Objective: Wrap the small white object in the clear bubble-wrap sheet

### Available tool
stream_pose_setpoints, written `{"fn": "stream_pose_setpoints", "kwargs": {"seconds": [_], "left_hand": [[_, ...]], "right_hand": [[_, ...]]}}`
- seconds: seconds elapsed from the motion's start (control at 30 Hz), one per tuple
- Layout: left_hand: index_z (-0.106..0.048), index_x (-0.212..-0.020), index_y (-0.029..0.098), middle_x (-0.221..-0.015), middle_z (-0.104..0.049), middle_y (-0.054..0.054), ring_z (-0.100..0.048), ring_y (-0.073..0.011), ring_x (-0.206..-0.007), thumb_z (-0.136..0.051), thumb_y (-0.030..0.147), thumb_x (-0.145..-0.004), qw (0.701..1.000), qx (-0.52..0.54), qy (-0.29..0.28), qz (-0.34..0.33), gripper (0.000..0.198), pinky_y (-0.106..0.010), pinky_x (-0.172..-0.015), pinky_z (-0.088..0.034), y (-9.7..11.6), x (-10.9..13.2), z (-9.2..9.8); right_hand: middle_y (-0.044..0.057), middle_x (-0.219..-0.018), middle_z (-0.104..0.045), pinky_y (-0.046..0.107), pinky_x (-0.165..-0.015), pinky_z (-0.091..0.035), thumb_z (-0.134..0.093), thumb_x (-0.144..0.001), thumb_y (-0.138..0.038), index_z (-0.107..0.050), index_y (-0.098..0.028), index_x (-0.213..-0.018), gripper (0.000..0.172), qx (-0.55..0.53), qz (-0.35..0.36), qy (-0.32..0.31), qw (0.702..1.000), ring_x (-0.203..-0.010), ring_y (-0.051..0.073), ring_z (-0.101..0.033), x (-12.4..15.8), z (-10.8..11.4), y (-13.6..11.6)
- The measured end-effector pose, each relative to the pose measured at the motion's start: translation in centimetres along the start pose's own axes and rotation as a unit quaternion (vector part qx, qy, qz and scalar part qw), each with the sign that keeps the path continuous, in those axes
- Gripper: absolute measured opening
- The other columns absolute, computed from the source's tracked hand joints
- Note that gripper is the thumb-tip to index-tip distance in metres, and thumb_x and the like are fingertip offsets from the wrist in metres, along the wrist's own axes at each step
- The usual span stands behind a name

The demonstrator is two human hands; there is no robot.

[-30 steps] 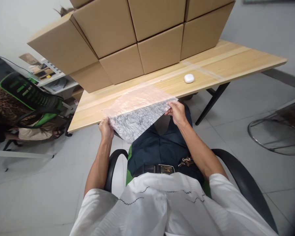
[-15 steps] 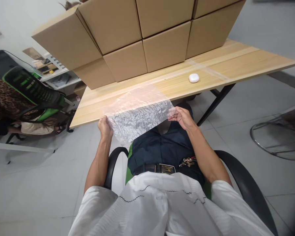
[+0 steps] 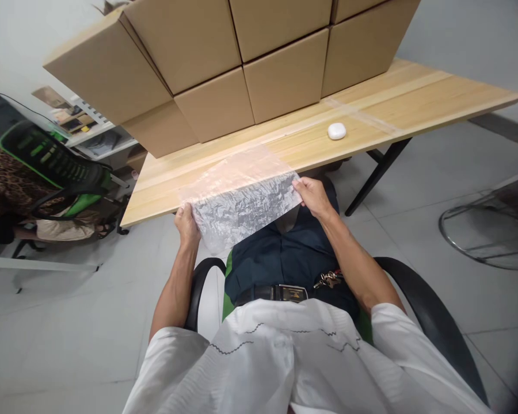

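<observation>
A crinkled, see-through plastic sheet or bag (image 3: 246, 201) is stretched between my hands, partly over the table's front edge and partly above my lap; I cannot tell whether it is a single sheet or a bag. My left hand (image 3: 187, 224) grips its left edge, thumb on top. At the right corner, my right hand (image 3: 312, 196) pinches the plastic between thumb and curled fingers. A small white rounded case (image 3: 336, 131) lies on the table, beyond my right hand and apart from it.
Several cardboard boxes (image 3: 285, 75) are stacked along the back of the wooden table (image 3: 440, 98). Chair armrests (image 3: 431, 322) flank me. To the left a person sits by a green-and-black chair (image 3: 47, 161). A metal-framed stool (image 3: 479, 241) stands at the right.
My right hand has gone from fingers stretched at the plastic's corner to a closed pinch on it. My left hand keeps its hold. The view has shifted slightly.
</observation>
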State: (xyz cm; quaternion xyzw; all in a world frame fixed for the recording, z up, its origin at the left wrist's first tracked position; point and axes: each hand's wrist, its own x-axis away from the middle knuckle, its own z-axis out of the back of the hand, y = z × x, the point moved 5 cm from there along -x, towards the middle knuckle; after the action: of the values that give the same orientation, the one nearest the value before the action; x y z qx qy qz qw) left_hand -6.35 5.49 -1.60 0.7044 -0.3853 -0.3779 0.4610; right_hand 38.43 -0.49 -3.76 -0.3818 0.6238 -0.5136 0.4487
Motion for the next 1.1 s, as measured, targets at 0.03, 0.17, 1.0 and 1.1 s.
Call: {"fn": "stream_pose_setpoints", "kwargs": {"seconds": [0.03,0.17,1.0,1.1], "left_hand": [[-0.060,-0.080,0.023,-0.076,-0.061,0.007,-0.063,-0.0119,-0.077,-0.103,0.054,-0.082,1.000,-0.001,0.004,-0.009,0.053,-0.023,-0.079,-0.055,0.1,-0.1,0.1],[-0.062,-0.080,0.022,-0.080,-0.064,0.005,-0.067,-0.0134,-0.084,-0.099,0.052,-0.088,0.999,-0.025,0.008,-0.034,0.049,-0.023,-0.083,-0.057,0.5,-0.5,0.3],[-0.080,-0.082,0.017,-0.084,-0.077,0.000,-0.068,-0.0112,-0.074,-0.106,0.049,-0.093,0.999,-0.031,-0.042,0.007,0.042,-0.021,-0.072,-0.056,0.4,0.4,-1.2],[-0.079,-0.079,0.018,-0.080,-0.075,0.001,-0.065,-0.0096,-0.071,-0.108,0.049,-0.089,0.999,-0.020,-0.038,0.010,0.044,-0.019,-0.070,-0.055,0.3,0.3,-0.9]], "right_hand": [[-0.005,-0.049,-0.053,0.026,-0.045,-0.030,-0.087,-0.088,-0.086,-0.075,-0.025,-0.075,0.064,0.013,0.009,0.006,1.000,-0.044,0.013,-0.044,0.3,0.3,0.0],[-0.005,-0.048,-0.048,0.028,-0.047,-0.031,-0.079,-0.092,-0.097,-0.073,-0.026,-0.075,0.073,0.032,0.031,0.027,0.999,-0.045,0.013,-0.042,1.1,1.2,0.0],[0.008,-0.074,-0.080,0.029,-0.057,-0.063,-0.096,-0.066,-0.109,-0.082,-0.022,-0.087,0.091,-0.062,-0.050,-0.022,0.997,-0.064,0.019,-0.076,-1.1,2.2,0.7],[0.005,-0.067,-0.075,0.028,-0.055,-0.058,-0.094,-0.069,-0.108,-0.078,-0.023,-0.079,0.088,-0.049,-0.025,-0.014,0.998,-0.058,0.017,-0.070,-1.7,2.0,0.2]]}}
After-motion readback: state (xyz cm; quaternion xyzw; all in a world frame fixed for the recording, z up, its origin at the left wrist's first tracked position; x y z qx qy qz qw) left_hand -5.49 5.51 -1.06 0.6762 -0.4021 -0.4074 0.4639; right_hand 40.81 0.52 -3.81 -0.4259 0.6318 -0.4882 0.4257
